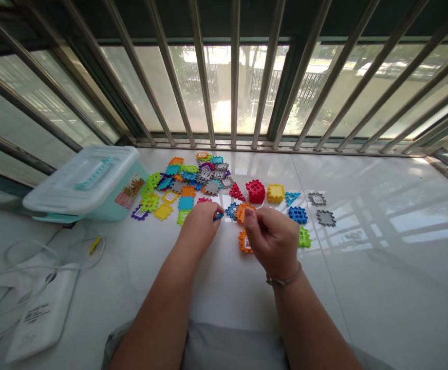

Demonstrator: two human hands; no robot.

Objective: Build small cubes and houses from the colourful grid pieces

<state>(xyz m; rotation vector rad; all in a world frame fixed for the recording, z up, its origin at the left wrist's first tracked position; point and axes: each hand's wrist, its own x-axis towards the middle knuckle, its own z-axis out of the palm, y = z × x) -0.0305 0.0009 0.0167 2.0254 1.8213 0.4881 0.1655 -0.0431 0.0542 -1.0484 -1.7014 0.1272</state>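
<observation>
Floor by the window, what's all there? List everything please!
metal bars: many, silvery, before window
floor: 1, white, under everything
storage box: 1, pale teal, left
tile heap: many, mixed, left of centre
triangle tiles: 2+, red and blue, right of heap
square stacks: 2, red and yellow, between triangles
grey squares: 2+, grey, far right
orange squares: 2+, orange, left of right hand
blue squares: 2+, blue, either side of right hand
green square: 1+, green, beside right hand
device: 1, white, lower left
cables: several, white, around device
tag: 1, yellow, by cables
bracelet: 1, greyish, right wrist
lap: 1, grey, bottom
left hand: 1, centre, pinching blue piece
right hand: 1, centre, curled, contents hidden
</observation>
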